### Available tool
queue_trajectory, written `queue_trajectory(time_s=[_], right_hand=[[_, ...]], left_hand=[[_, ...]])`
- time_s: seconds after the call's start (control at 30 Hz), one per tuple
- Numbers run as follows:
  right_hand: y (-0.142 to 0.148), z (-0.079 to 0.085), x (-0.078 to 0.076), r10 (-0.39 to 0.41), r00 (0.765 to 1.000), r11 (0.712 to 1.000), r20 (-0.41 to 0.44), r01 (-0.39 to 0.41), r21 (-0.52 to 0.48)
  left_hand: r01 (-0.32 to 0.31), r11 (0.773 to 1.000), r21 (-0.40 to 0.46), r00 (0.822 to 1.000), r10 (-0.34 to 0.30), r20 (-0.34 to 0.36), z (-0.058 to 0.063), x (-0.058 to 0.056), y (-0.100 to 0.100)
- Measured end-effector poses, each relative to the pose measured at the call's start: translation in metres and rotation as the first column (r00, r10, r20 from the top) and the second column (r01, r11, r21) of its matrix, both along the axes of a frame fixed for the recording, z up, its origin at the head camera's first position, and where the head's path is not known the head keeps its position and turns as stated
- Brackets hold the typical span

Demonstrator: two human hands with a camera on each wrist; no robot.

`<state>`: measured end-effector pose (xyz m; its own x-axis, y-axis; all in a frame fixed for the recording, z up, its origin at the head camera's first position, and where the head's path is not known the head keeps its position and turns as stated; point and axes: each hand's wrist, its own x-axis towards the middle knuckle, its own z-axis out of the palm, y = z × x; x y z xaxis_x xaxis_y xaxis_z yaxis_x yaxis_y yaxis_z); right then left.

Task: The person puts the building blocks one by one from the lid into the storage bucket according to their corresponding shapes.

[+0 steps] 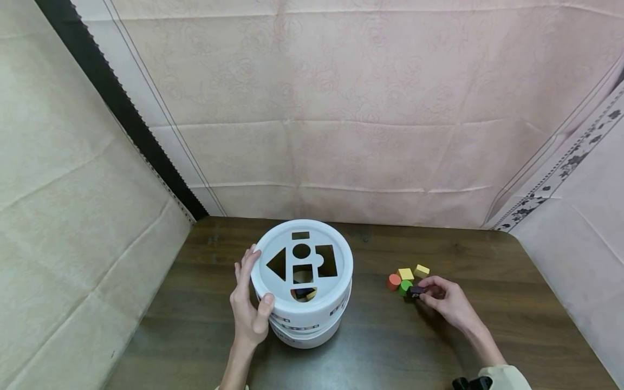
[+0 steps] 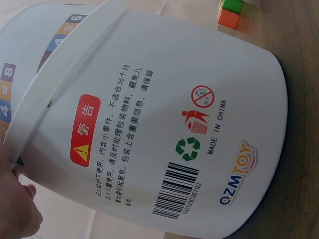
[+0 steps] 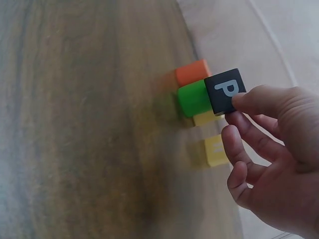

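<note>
A white shape-sorter bucket (image 1: pixel 308 319) stands on the table, its lid (image 1: pixel 260 266) cut with differently shaped holes. My left hand (image 1: pixel 251 311) rests spread against the lid's left edge, the thumb on the near side. In the left wrist view the bucket's printed side (image 2: pixel 164 134) fills most of the picture. My right hand (image 1: pixel 450 303) pinches a black block (image 3: pixel 225 91) marked with a P between thumb and fingertips. Beside it are a green cylinder block (image 3: pixel 194 98), an orange-red cylinder block (image 3: pixel 193 72) and two yellow blocks (image 3: pixel 217 151), one partly hidden in the right wrist view.
The brown wooden table (image 1: pixel 380 346) runs between the bucket and the loose blocks. Pale patterned cloth (image 1: pixel 331 108) hangs behind and at both sides. A yellow piece (image 1: pixel 311 294) shows inside the bucket through the nearest lid hole.
</note>
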<state>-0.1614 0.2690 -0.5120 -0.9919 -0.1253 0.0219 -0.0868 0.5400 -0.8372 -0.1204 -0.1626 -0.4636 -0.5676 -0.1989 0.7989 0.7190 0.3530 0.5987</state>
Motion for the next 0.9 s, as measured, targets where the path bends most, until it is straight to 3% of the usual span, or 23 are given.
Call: queue_trajectory(time_s=[0.1, 0.53, 0.9], right_hand=[[-0.002, 0.007, 0.001, 0.003, 1.0, 1.0, 0.004, -0.003, 0.003], [-0.012, 0.038, -0.004, 0.067, 0.99, 0.997, -0.122, -0.064, 0.033], [-0.037, 0.076, -0.014, 0.12, 0.968, 0.993, -0.218, -0.116, 0.035]], left_hand=[[0.002, 1.0, -0.004, 1.0, -0.002, 0.0, 0.0, 0.0, 0.0], [-0.001, 1.0, -0.006, 1.0, 0.001, 0.005, 0.001, 0.0, 0.0], [-0.006, 1.0, -0.006, 1.0, 0.006, 0.013, 0.001, 0.001, 0.001]])
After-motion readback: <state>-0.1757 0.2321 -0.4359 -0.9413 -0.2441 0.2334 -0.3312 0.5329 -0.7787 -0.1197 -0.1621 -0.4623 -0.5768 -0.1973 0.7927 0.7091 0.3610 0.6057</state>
